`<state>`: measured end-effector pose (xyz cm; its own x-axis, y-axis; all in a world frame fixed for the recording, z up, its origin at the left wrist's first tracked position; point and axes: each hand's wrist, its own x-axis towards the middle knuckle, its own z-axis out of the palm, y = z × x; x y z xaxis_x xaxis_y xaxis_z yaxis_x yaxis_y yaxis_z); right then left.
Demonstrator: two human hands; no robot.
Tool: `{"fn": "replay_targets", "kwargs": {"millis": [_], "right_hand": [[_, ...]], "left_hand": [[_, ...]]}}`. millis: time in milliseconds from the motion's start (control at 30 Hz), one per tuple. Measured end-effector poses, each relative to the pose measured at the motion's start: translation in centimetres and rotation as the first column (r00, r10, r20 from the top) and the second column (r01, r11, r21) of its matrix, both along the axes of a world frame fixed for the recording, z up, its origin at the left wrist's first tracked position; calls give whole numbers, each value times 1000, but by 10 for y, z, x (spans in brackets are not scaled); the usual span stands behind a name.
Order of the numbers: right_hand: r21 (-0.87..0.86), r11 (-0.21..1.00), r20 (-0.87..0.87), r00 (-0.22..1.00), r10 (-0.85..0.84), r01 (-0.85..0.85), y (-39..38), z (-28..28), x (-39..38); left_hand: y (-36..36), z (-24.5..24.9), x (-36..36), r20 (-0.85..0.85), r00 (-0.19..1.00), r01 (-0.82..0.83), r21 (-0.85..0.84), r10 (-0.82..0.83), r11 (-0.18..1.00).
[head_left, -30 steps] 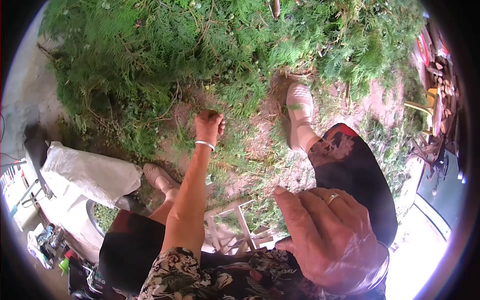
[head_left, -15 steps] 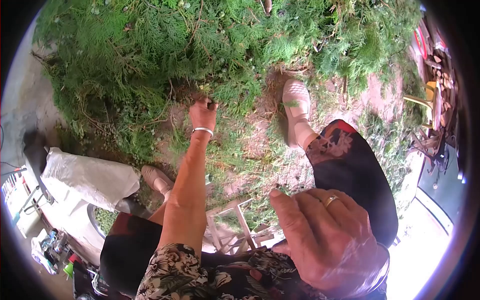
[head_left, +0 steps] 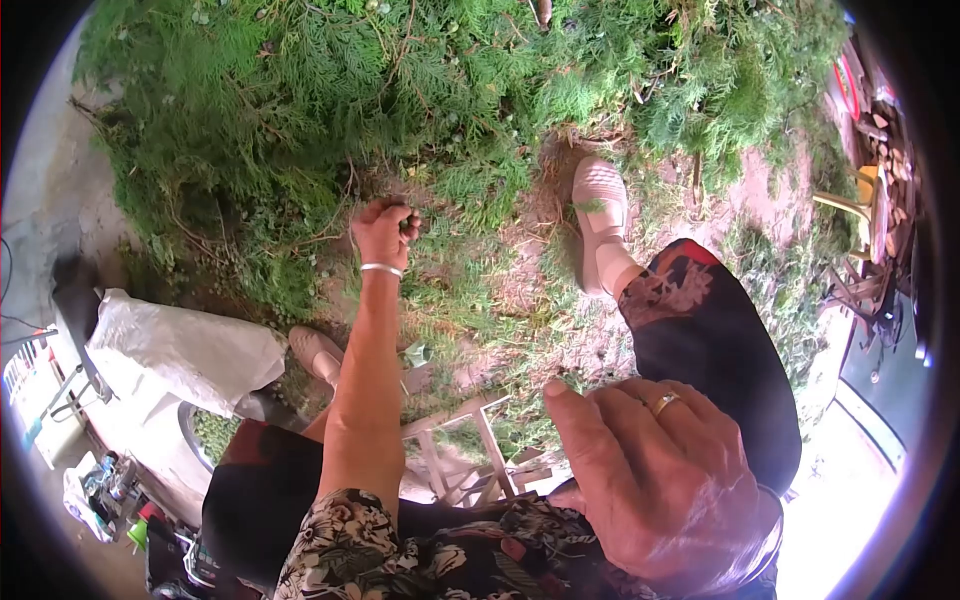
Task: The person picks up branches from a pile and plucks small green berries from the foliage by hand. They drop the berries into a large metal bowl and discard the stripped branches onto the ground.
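My left hand (head_left: pixel 385 232), with a pale bracelet (head_left: pixel 381 268) at the wrist, is closed in a fist over the ground, just below the green conifer branches (head_left: pixel 440 110). Something small and dark shows between its fingers, too small to name. Near the camera at the lower right is my right hand (head_left: pixel 655 480), its back up and a ring (head_left: pixel 662 402) on one finger. Its fingers are bent together, and what they hold, if anything, is hidden.
My shoes (head_left: pixel 600 195) stand on littered soil. A white sack (head_left: pixel 185 350) lies at the left, above a round rim. A wooden frame (head_left: pixel 490 450) is below centre. Firewood (head_left: pixel 895 190) and a yellowish chair (head_left: pixel 862 205) are at the right.
My left hand has moved left and slightly down, away from the branches, and its fist has turned. My right hand keeps nearly the same pose.
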<state>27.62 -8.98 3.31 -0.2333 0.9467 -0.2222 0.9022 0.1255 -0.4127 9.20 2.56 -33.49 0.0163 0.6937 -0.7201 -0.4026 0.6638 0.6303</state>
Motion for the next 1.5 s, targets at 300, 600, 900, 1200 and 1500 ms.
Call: {"fn": "replay_targets", "kwargs": {"millis": [300, 600, 900, 1200, 1500], "right_hand": [[33, 997, -49, 997, -66, 67, 4, -10, 5], [220, 975, -14, 1000, -15, 17, -6, -22, 5], [-29, 999, -105, 994, -21, 19, -7, -4, 8], [144, 990, -64, 998, 8, 1, -12, -11, 12], [-158, 987, -33, 999, -4, -1, 9, 16, 5]], "left_hand": [[40, -40, 24, -979, 172, 762, 64, -106, 645], [-7, 7, -18, 188, 982, 20, -106, 0, 994], [36, -4, 71, -278, 920, 340, 208, -278, 917], [40, 2, 89, -307, 859, 427, -10, -409, 904], [7, 51, 32, -308, 923, 261, 57, -232, 964]]}}
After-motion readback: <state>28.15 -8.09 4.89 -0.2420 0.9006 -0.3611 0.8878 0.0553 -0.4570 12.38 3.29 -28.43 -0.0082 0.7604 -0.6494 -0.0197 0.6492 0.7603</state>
